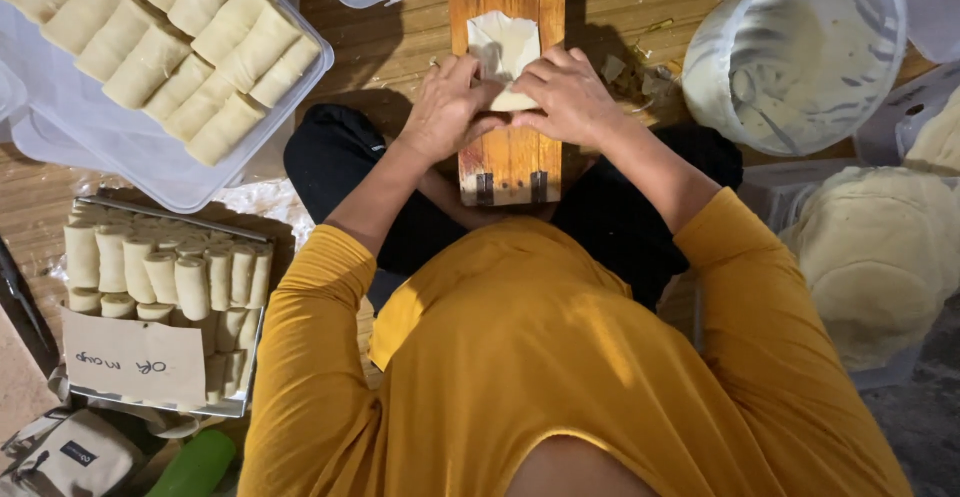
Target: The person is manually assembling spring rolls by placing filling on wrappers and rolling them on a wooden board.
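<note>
At upper centre, the left hand and right hand press together on a thin wrapper over the wooden board; uneven pressure could tear the wrapper.

Wooden plank floor, apparently warm-lit

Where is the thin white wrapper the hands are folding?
In the head view, the thin white wrapper lies top centre on the narrow wooden board, its near end pinched between the left hand and right hand.
</note>
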